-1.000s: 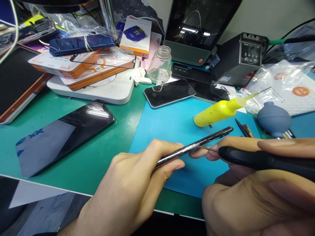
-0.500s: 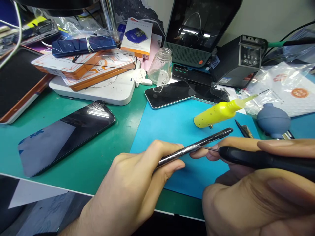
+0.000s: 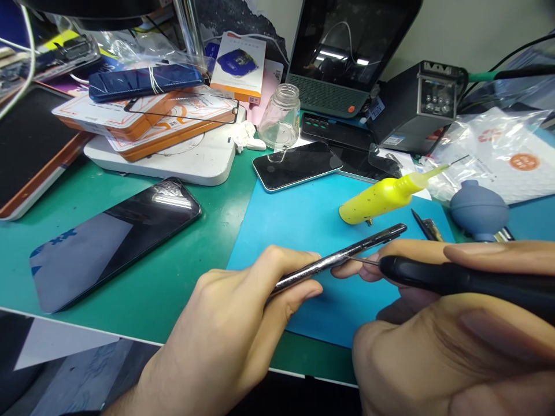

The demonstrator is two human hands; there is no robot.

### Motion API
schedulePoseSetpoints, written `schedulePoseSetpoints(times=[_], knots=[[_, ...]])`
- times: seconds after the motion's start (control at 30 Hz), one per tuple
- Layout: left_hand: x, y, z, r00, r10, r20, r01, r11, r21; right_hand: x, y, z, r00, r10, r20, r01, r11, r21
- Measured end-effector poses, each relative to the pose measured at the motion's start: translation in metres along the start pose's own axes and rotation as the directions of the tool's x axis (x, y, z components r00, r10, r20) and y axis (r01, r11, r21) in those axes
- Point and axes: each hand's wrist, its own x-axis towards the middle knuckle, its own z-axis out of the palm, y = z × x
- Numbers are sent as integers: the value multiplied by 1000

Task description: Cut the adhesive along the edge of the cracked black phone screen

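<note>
My left hand [image 3: 236,318] is closed around one end of a thin dark phone [image 3: 333,261], which I see edge-on and tilted up to the right. My right hand [image 3: 437,341] grips a black-handled tool with a thin metal shaft [image 3: 459,280]; the exact kind of tip is hard to make out. The shaft's point touches or lies very near the phone's side edge. Fingers of my right hand reach under the phone's far end. A yellow bottle with a needle tip [image 3: 375,201] lies on the blue mat [image 3: 286,225] just beyond the phone.
At left, a dark phone [image 3: 117,242] lies on the green table. Behind are stacked orange-white boxes [image 3: 173,124], a glass jar [image 3: 281,118], another phone [image 3: 297,166] and a screen device [image 3: 347,58]. To the right sit a blue-grey air blower [image 3: 479,208] and a black box-shaped unit [image 3: 418,107].
The whole view has shifted very slightly, with things appearing a little further left. Both hands keep their holds, and the tool's point stays at the phone's edge.
</note>
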Motion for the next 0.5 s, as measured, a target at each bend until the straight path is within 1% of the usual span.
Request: schedulePoseSetpoints(times=[0.13,0.23,0.37,0.5], knots=[[0,-1,1,1000,15,-6,-15,1000,-1,-1,8,2,997,58,-46,-56,997,54],[0,-1,1,1000,21,-20,-20,1000,15,-1,10,3,994,85,-62,-80,994,76],[-1,-1,1,999,24,-32,-24,1000,17,-1,5,4,994,89,-70,-84,993,78],[-1,-1,2,999,29,-33,-29,999,14,-3,-3,4,996,67,-66,-64,996,54]])
